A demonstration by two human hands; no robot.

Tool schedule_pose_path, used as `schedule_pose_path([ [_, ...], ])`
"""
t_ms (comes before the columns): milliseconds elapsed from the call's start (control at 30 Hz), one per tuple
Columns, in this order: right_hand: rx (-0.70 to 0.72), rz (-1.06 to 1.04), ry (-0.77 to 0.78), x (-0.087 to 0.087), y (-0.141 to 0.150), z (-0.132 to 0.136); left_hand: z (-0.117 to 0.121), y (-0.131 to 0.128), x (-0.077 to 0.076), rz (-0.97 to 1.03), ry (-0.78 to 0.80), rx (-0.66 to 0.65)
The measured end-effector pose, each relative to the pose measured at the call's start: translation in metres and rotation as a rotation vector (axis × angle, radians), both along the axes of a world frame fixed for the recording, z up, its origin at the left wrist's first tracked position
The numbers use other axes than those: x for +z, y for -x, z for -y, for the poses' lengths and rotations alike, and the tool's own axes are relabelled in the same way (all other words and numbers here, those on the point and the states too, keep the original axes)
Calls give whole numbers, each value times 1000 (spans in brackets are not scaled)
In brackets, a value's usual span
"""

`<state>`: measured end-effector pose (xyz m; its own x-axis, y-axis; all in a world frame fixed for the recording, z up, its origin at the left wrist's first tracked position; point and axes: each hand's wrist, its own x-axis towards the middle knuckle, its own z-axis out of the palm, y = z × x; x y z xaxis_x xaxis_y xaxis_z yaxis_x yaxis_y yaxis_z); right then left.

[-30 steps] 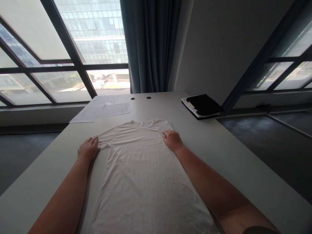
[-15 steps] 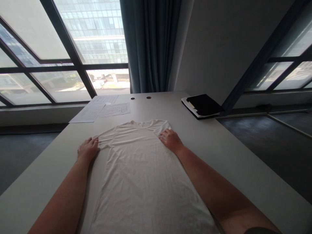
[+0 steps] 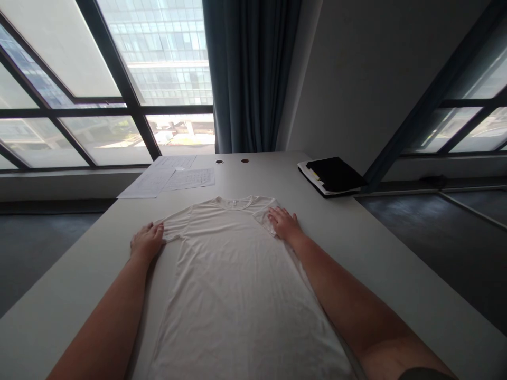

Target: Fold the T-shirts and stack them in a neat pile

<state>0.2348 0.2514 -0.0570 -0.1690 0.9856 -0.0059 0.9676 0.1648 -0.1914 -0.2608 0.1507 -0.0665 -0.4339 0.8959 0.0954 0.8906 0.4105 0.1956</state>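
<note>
A white T-shirt [image 3: 241, 285] lies spread face up, its round collar at the far end and its body running towards me. At the left sleeve's end is my left hand [image 3: 147, 240], its fingers bent and closed on the hem; the fingertips are partly hidden. My right hand [image 3: 284, 224] rests palm down over the right sleeve, fingers stretched out and slightly apart on the fabric. That sleeve looks folded inward or bunched beneath the fingers. Soft wrinkles run across the chest and down the left side.
The shirt is on a white table [image 3: 99, 295]. Printed paper sheets [image 3: 148, 182] lie at its far left, and a black folder [image 3: 336, 174] with papers sits at the far right. Two cable holes are near the back edge. A dark curtain [image 3: 249, 74] hangs beyond, beside windows.
My right hand has slid a little to the right along the sleeve, and its fingers have straightened out. My left hand stays at the left sleeve. The whole view has shifted slightly.
</note>
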Motion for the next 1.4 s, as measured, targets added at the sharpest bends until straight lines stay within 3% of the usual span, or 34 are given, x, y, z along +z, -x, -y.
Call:
schedule_pose_path([
  [100,30,12,-57,5,2,-26,0,-1,2,6,-7,1],
  [167,17,40,-1,3,2,-44,0,-1,2,11,-12,-2],
  [300,-78,57,88,-13,-4,-68,-1,-1,0,-8,35,22],
  [433,-89,21,14,-27,-15,-74,-1,-3,-4,-54,90,19],
  [567,-4,-5,-132,-31,-27,-60,2,-6,-5,-77,134,-4],
  [667,72,39,-100,-36,-42,-38,4,-7,-4,-72,166,-26],
  [833,69,72,-109,-46,-71,6,6,-5,-4,-47,176,-37],
  [1033,82,33,-236,-58,-94,44,-3,3,-11,-16,19,57],
  [1267,133,-128,-447,-55,-106,45,-32,11,2,88,-91,246],
  [1400,103,-250,-518,-49,-108,41,-41,12,17,187,-87,248],
])
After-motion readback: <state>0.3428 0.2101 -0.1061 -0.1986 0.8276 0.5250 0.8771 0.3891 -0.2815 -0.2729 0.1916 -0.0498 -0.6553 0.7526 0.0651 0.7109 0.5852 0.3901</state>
